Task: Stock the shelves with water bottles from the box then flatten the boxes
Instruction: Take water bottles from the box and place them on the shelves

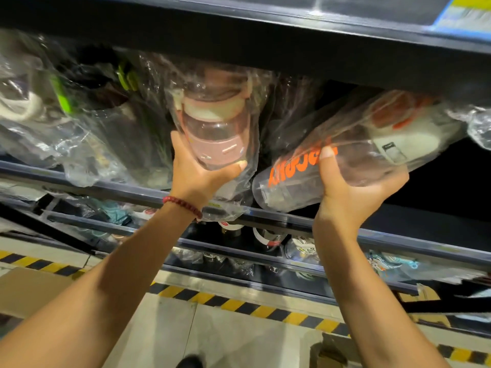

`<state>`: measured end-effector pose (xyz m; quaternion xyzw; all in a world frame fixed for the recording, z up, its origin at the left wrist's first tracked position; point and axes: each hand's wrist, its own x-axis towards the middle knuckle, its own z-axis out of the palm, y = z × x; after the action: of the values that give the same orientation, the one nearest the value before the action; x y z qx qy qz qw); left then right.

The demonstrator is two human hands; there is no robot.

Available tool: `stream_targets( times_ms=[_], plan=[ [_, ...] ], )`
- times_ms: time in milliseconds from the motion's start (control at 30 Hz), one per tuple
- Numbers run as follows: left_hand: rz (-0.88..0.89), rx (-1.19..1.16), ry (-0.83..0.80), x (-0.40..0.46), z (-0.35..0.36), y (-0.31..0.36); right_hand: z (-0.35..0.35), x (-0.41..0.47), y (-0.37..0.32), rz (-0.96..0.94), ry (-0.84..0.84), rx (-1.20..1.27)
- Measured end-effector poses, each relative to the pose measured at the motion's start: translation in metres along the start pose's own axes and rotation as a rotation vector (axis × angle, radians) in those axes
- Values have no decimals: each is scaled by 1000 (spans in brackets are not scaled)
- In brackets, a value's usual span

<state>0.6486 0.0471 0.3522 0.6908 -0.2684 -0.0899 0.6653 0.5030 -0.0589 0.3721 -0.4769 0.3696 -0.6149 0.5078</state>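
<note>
Both hands curled around bagged bottles, left hand [196, 173] on pink bottle [216, 134], right hand [353, 187] on orange-lettered bottle [332, 166], over shelf edge [79, 179].

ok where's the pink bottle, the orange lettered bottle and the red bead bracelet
pink bottle [216, 144], head view, on its pink lower body
orange lettered bottle [353, 158], head view, on its clear side past the lettering
red bead bracelet [183, 203], head view, on the beads

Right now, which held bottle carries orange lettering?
The clear bottle gripped by the right hand, tilted with its white-and-orange lid. The left hand holds a pink bottle without lettering.
</note>
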Motion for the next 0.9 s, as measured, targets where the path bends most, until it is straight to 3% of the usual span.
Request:
stream_targets(
  times_ms=[267, 500, 700, 900],
  plan=[
    [-8, 229, -62, 4, -10, -12, 11, -8, 3, -75, -239, -150],
    [-72, 165, 2, 9, -20, -16, 26, -11, -5, -73, -462, -193],
    [-76, 83, -22, 10, -22, -19, 30, -29, -1, -91, -494, -231],
    [21, 313, -16, 6, -24, -26, 20, -32, 20, 18, -526, -365]
  ],
)
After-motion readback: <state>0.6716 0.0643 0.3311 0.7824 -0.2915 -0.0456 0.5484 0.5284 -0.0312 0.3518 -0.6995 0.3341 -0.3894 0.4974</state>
